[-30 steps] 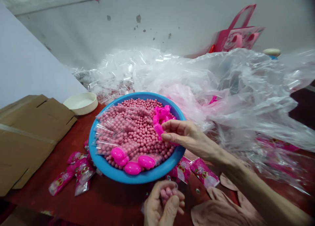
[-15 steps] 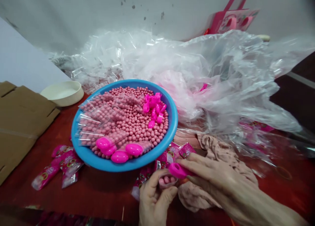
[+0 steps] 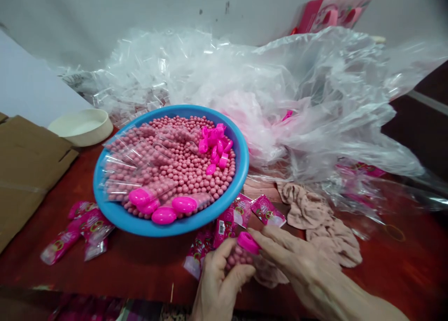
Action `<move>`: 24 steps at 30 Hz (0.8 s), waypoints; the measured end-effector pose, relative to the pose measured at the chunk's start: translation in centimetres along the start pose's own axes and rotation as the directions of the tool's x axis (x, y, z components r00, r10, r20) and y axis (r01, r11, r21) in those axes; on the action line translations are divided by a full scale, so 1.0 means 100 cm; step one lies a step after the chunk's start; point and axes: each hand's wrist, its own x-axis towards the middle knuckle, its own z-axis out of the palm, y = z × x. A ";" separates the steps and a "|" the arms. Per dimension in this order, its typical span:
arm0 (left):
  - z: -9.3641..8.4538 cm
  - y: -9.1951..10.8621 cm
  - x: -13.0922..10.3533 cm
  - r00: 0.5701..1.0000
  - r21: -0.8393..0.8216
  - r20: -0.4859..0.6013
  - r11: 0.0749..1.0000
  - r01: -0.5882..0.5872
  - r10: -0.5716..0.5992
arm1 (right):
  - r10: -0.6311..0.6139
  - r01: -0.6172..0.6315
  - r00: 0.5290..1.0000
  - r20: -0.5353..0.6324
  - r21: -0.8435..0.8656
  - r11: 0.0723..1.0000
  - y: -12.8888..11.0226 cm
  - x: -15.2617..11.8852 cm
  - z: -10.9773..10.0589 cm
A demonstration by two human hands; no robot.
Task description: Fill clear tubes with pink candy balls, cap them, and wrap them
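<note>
Near the bottom centre, my left hand [image 3: 222,281] grips a clear pouch of pink balls [image 3: 238,256] between thumb and fingers. A bright pink cap [image 3: 248,242] sits at the pouch's mouth, with the fingers of my right hand [image 3: 294,260] pressed against its right side. Left of my hands stands a blue basin [image 3: 171,231] full of pink balls [image 3: 189,171]. Small pink plastic pieces [image 3: 217,146] lie at its right, and filled clear pouches with pink caps [image 3: 184,204] rest at its front and left.
Printed pink packets [image 3: 268,211] and a crumpled beige cloth [image 3: 329,223] lie right of the basin; more packets [image 3: 93,225] lie left. Clear plastic bags [image 3: 315,92] heap behind. A cardboard box [image 3: 31,167] and white bowl [image 3: 84,127] stand at the left.
The pink cap has come from beside the pouch onto its mouth, and my right hand has moved with it. The whole view has shifted slightly.
</note>
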 end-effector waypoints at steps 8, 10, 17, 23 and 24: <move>0.001 0.006 0.000 0.991 -0.076 0.117 0.995 0.067 -0.058 | -0.006 0.003 0.999 0.043 0.063 0.998 0.004 -0.005 0.000; -0.001 0.006 0.000 0.985 -0.138 0.154 0.985 0.100 -0.079 | -0.002 0.000 1.000 0.016 0.092 0.996 0.005 -0.007 0.000; -0.006 0.006 0.003 0.905 -0.265 0.425 0.953 0.150 -0.024 | 0.102 -0.134 0.985 0.140 0.244 0.960 0.005 -0.024 -0.026; -0.006 0.002 0.001 0.918 -0.166 0.392 0.977 0.135 -0.060 | 0.141 -0.158 0.987 0.079 0.305 0.939 0.002 -0.027 -0.022; -0.005 0.002 0.001 0.914 -0.163 0.400 0.976 0.142 -0.066 | 0.124 -0.138 0.990 0.067 0.269 0.953 0.001 -0.026 -0.019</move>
